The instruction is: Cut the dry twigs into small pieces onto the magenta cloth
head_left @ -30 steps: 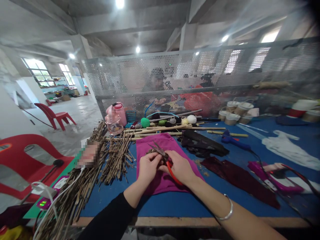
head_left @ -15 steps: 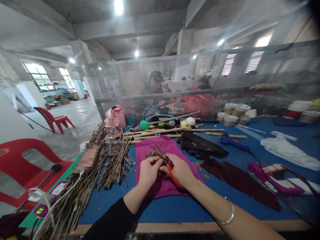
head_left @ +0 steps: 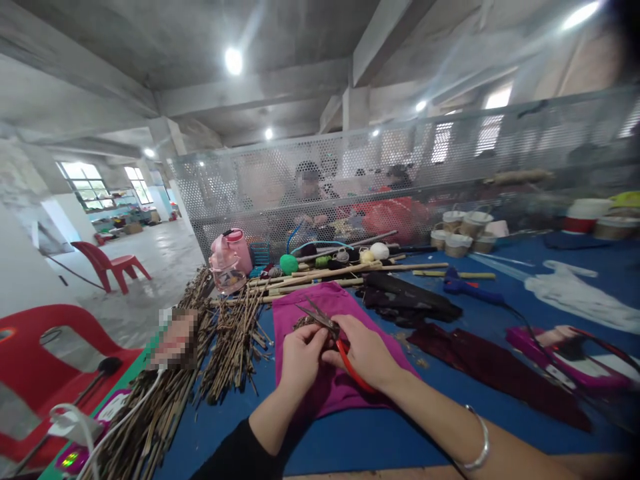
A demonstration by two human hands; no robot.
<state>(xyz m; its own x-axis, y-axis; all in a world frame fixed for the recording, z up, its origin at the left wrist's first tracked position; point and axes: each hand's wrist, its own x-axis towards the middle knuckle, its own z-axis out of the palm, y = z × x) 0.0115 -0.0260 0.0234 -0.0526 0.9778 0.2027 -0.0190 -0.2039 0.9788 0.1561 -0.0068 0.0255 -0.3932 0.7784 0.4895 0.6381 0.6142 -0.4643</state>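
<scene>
Red-handled scissors (head_left: 353, 371) are gripped in my right hand (head_left: 370, 350), their metal blades parted and pointing up and left. Close beside them my left hand (head_left: 301, 357) is closed in a pinch near the blades; what lies between its fingertips is too hidden to make out. Just behind the left fingers is a small heap of brown dried pieces (head_left: 303, 323), partly covered by hand and blades. Both hands are over a magenta cloth (head_left: 330, 403) spread on the blue table.
Bundles of thin dry twigs (head_left: 235, 333) lie at the left. Yarn balls (head_left: 289, 264) and sticks (head_left: 340, 269) line the back beside a pink jug (head_left: 233, 257). Dark cloths (head_left: 407, 300), a blue glue gun (head_left: 467, 287) and a white glove (head_left: 570, 293) are at the right.
The whole view has shifted slightly, with the scene lower in the picture. Both hands keep nearly the same pose over the cloth, the scissors still held with blades parted.
</scene>
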